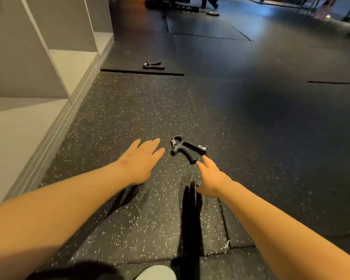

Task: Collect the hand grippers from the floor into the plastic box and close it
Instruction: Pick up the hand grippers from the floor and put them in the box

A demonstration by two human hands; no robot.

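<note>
Both hands are hovering with fingers spread, holding nothing: the right hand (211,174) just short of a hand gripper (187,148), the left hand (140,159) beside it.

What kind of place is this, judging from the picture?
Most likely a gym. The floor is speckled rubber matting; a near hand gripper and a far hand gripper lie on it; dark equipment, blurred, stands at the far end.

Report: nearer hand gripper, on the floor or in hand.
On the floor: the hand gripper lies flat, left hand and right hand open beside it.
</note>
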